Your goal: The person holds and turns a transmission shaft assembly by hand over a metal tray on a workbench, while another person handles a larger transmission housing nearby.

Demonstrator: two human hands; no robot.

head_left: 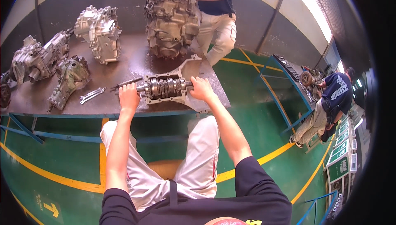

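A gear shaft [166, 87] with several dark gears lies level within an open metal gearbox housing [167, 100] on the workbench. My left hand [129, 96] is closed around the shaft's thin left end, just outside the housing. At the opposite end, the fingers of my right hand [200, 88] grip the shaft's right tip, beside the housing's flared bell end [192, 66]. Behind my left hand a slim dark rod [128, 83] rests on the bench. Left of it lie a few wrenches [92, 95].
On the metal-topped workbench [99, 110] stand a large gearbox [173, 25], a silver housing [100, 33], a long transmission [39, 58] and a smaller casing [70, 80]. One person [216, 15] touches the large gearbox; another person [336, 93] works at a blue-framed bench [303, 97] on the right.
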